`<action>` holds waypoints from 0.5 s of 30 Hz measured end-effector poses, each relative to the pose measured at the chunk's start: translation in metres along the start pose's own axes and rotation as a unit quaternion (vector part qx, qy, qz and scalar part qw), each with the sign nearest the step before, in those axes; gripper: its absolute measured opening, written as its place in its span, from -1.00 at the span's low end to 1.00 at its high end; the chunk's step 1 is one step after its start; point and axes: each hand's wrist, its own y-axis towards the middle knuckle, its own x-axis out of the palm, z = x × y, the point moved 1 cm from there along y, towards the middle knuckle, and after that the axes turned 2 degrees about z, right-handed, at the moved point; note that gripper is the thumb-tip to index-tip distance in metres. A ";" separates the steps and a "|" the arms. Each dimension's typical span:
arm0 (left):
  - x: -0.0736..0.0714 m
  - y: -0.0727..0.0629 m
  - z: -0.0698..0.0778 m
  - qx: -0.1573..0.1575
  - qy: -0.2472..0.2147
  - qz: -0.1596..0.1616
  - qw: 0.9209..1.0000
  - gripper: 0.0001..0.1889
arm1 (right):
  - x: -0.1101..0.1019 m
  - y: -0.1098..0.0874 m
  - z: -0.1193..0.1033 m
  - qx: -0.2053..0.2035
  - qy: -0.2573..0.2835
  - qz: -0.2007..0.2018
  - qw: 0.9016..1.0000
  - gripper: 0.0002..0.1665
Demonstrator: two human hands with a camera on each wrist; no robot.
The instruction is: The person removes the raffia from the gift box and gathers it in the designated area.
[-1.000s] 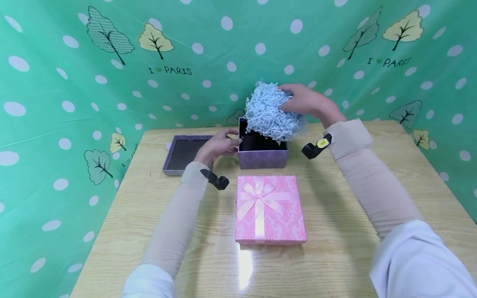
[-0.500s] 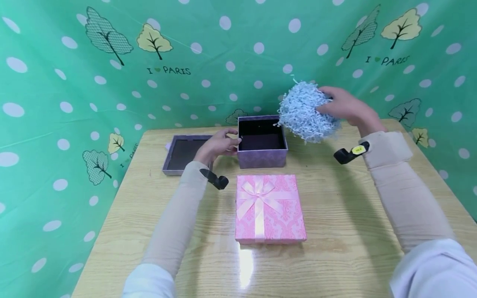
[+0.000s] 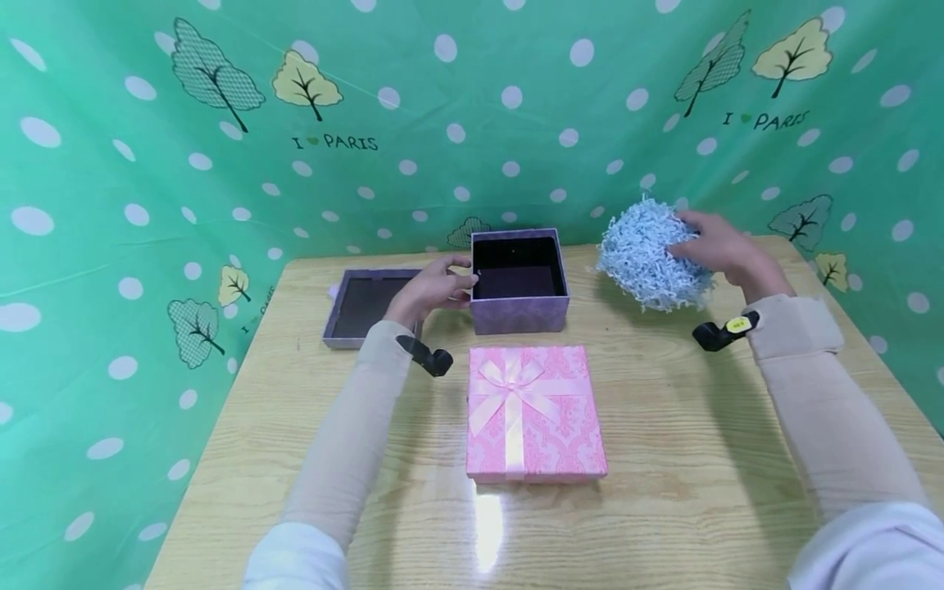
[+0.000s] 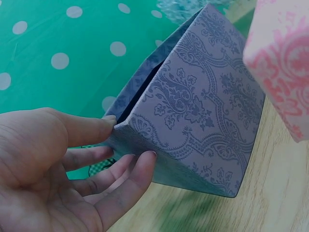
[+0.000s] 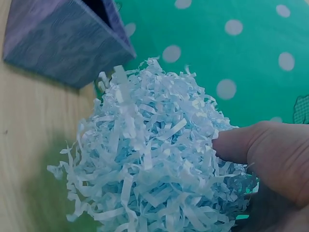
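My right hand [image 3: 719,250] grips a fluffy clump of light blue shredded paper [image 3: 649,256], low over the table's back right. In the right wrist view the thumb [image 5: 236,144] presses into the paper strips [image 5: 154,159], while the other fingers are mostly hidden. My left hand [image 3: 437,287] holds the open purple patterned gift box [image 3: 519,315] at its left side. Seen from the left wrist, the thumb lies at the box's [image 4: 193,106] rim corner and the fingers curl against its side wall. The box's dark inside shows no paper.
A purple box lid [image 3: 347,340] lies inside up at the left, partly behind my left hand. In front of the purple box sits a closed pink gift box [image 3: 546,442] with a ribbon bow. A green polka-dot cloth [image 3: 413,90] hangs behind the wooden table [image 3: 664,492].
My right hand has carried the shredded paper from over the purple box to the right, then lower towards the table. The left hand has stayed at the box.
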 end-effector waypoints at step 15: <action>0.000 0.001 -0.001 -0.002 0.001 0.003 1.000 -0.47 | 0.018 0.005 0.037 0.032 -0.008 -0.002 0.999 -0.09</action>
